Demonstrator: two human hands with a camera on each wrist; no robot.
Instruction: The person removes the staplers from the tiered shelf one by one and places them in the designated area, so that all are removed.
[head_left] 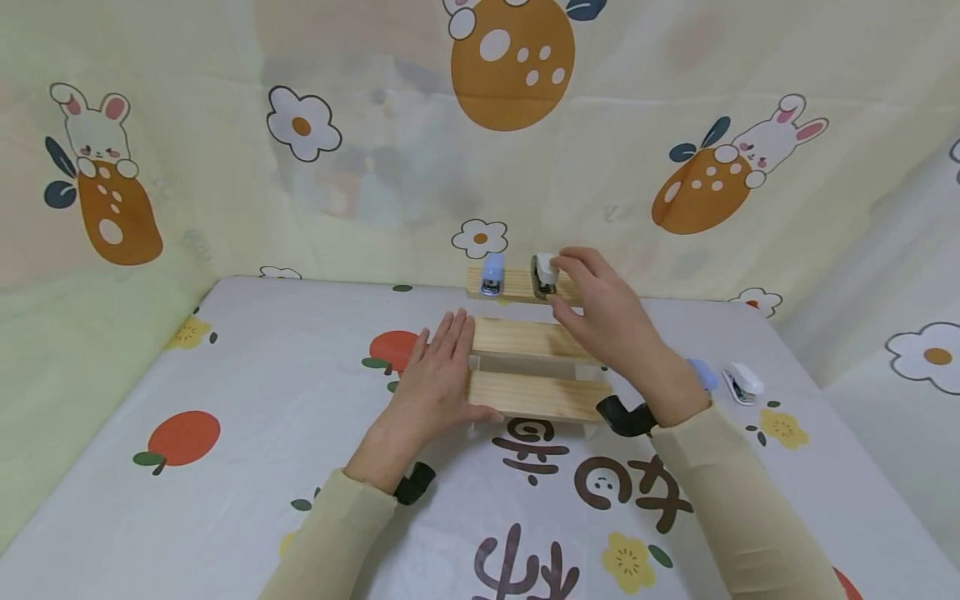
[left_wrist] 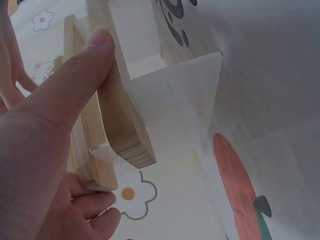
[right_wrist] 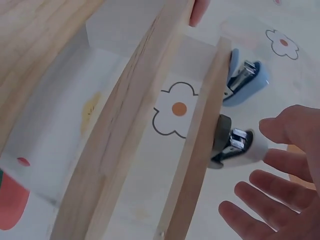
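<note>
Pale sleeves (head_left: 757, 508) lay closest to view, each ending at a bare hand. Fingers parted and gently bent, the right hand (head_left: 611, 312) hovered at the right of a white stapler (head_left: 543, 275) with no firm grip showing; whether a fingertip touched it could not be told. That stapler stood on the top slat (head_left: 517, 286) of a wooden stand (head_left: 513, 333), and left of it, farther from this hand, sat a blue stapler (head_left: 492, 271). Nearer the viewer, the left hand (head_left: 438, 375) gripped nothing, its straight fingers laid along the slat ends and its thumb over the front slat (head_left: 540, 396), probably to steady the stand. Beyond the right wrist, another white stapler (head_left: 744, 382) and a half-hidden blue object (head_left: 703, 373) rested on the bench (head_left: 255, 358), perhaps set there for easy reach.
</note>
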